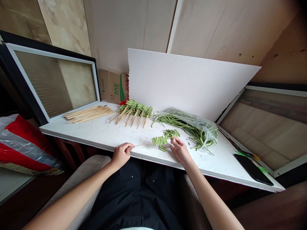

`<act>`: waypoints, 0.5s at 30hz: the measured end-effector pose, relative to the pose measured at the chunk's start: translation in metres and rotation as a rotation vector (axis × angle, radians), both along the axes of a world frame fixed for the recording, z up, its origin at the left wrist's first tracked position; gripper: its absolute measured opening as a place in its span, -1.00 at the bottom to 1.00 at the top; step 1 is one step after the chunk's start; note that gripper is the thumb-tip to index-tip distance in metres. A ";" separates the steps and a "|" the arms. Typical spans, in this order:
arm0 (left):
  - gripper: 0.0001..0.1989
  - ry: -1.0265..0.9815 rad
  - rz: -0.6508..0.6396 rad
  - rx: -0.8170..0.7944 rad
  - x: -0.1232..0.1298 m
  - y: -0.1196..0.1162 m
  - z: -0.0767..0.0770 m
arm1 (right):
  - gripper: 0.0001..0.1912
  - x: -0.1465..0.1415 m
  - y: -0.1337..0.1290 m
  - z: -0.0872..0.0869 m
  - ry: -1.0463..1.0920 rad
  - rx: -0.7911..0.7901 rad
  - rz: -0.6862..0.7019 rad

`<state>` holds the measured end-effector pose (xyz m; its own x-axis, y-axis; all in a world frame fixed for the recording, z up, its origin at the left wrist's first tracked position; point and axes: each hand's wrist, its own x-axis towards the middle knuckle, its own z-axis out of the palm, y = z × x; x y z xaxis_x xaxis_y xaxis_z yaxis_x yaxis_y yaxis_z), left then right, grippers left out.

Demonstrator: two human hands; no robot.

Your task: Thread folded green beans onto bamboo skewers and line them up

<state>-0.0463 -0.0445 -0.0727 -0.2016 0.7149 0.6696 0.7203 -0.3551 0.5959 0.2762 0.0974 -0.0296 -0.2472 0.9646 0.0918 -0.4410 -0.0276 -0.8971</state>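
My left hand [122,155] pinches the blunt end of a bamboo skewer [144,144] over the table's front edge. A row of cut green bean pieces [159,141] sits side by side along the skewer's other half. At its far tip, my right hand [179,149] is closed, with a short bean piece [172,137] between thumb and fingers. Whether the tip has gone into that piece is too small to tell. Just behind lies a small heap of cut bean pieces [171,133]. A few loose pieces [162,148] rest below the skewer.
Filled bean skewers [135,108] are stacked at the back of the white table [105,134]. Bare skewers [88,114] lie to their left. Long beans [184,124] spill from a clear plastic bag [208,129] on the right. A black phone [253,168] is near the right edge.
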 end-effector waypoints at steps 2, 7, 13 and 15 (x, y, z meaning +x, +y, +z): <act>-0.77 0.003 0.001 0.001 0.000 0.000 0.001 | -0.55 0.000 0.000 0.000 -0.006 0.003 -0.005; -0.77 0.000 0.002 0.001 0.000 0.000 0.001 | -0.52 0.001 0.001 -0.001 -0.005 -0.006 -0.020; -0.78 0.005 0.000 0.004 0.000 0.000 0.001 | -0.51 0.001 0.003 -0.003 -0.022 0.007 -0.029; -0.78 0.008 -0.002 0.005 0.000 0.000 0.002 | -0.51 0.001 0.003 -0.004 -0.012 0.001 -0.027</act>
<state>-0.0463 -0.0444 -0.0709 -0.1943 0.7122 0.6745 0.7242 -0.3596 0.5883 0.2768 0.1003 -0.0331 -0.2224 0.9707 0.0904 -0.4309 -0.0147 -0.9023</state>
